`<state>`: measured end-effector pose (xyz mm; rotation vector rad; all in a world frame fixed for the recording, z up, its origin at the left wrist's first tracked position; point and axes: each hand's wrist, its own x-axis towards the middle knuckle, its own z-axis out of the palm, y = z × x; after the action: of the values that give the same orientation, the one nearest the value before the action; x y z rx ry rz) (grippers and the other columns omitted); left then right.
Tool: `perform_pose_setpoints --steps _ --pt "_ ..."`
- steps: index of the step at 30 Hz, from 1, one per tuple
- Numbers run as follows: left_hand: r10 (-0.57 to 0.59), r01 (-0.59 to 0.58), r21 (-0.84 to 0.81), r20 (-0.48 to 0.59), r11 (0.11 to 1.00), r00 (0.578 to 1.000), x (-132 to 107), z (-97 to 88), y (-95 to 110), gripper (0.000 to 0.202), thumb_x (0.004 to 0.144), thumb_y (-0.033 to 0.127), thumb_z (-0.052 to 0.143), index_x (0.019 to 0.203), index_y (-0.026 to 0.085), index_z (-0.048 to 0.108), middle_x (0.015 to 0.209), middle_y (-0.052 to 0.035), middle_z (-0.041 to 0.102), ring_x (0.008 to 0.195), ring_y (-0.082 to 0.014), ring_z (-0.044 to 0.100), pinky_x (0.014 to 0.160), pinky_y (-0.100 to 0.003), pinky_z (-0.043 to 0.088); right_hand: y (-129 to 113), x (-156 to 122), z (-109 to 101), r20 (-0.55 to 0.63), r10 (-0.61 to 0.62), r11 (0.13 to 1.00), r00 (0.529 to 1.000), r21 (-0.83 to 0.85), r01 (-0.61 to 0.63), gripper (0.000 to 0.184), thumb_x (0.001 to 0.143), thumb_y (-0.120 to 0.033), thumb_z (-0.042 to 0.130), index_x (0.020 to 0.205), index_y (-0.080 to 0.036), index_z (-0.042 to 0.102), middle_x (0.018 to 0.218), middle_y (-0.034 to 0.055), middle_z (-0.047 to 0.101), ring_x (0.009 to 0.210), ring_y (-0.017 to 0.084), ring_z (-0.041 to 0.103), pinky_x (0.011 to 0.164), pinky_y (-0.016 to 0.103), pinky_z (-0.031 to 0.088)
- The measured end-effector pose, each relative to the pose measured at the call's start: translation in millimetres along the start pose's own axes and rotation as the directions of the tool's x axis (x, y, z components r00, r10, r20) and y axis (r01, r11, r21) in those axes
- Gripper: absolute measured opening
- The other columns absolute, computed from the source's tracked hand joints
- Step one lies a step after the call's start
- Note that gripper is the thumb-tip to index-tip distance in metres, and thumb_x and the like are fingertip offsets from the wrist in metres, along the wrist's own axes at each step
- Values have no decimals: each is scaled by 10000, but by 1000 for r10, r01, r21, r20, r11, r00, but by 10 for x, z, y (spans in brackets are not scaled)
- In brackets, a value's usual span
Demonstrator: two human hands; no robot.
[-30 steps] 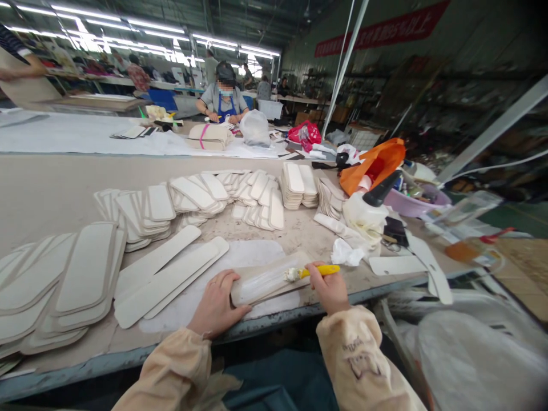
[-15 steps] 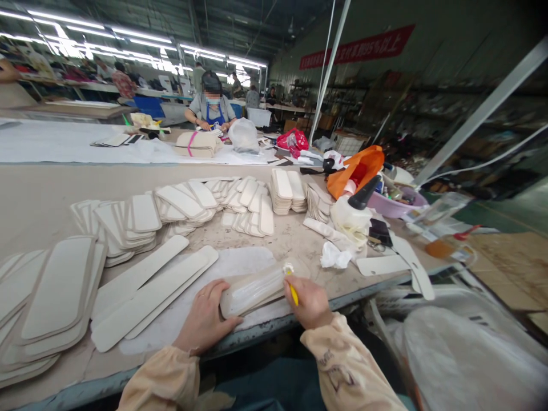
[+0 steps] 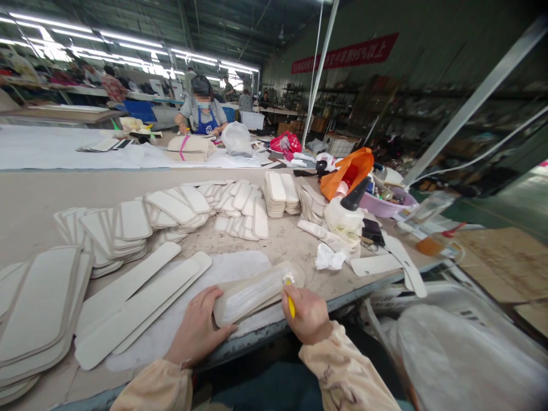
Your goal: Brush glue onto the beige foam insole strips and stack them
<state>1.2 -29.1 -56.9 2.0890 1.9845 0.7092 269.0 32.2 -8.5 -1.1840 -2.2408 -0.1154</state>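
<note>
A long, rounded beige panel (image 3: 252,294) lies at the table's near edge, with wet white streaks along its top and at least one similar piece under it. My left hand (image 3: 199,324) grips its left end, fingers at the far side and thumb at the near side. In my right hand (image 3: 307,314) is a small brush with a yellow handle (image 3: 291,303). White paste covers the brush head, which touches the panel near its right end. Beneath the panel lies a white sheet (image 3: 244,262). Long pale strips (image 3: 141,308) rest left of my left hand.
Stacks of pale panels (image 3: 40,302) stand at the left, and fanned piles (image 3: 171,206) run across the middle. To the right are crumpled tissue (image 3: 329,257), a white bottle with a dark nozzle (image 3: 345,220), an orange bag (image 3: 349,171) and a purple basin (image 3: 389,206). A co-worker (image 3: 202,111) sits opposite.
The whole view has shifted slightly. The brush stays near the panel's right end, and both hands keep their hold.
</note>
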Motion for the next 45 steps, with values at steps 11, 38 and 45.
perform_pose_setpoints --steps 11,38,45 --pt "-7 7 5 12 1000 1000 2 11 -23 691 608 478 733 1178 164 500 1264 -141 506 1183 -319 469 1009 -487 397 149 51 77 -128 104 983 986 164 -83 191 920 -232 474 983 -148 633 783 88 693 700 207 656 631 291 484" --pt "-71 73 -143 18 987 997 -7 -65 113 832 454 414 824 1167 162 478 1274 -163 487 1214 -349 439 1024 -530 369 -695 40 309 474 299 205 828 816 -541 349 872 -484 519 877 -148 615 479 -29 526 425 113 449 439 235 379" --pt "-74 76 -145 24 986 997 -11 -81 121 814 469 394 821 1171 162 480 1280 -166 480 1220 -347 432 1028 -525 367 -658 38 289 402 391 254 828 817 -517 326 880 -461 511 907 -150 602 494 -25 525 440 134 478 439 248 397"
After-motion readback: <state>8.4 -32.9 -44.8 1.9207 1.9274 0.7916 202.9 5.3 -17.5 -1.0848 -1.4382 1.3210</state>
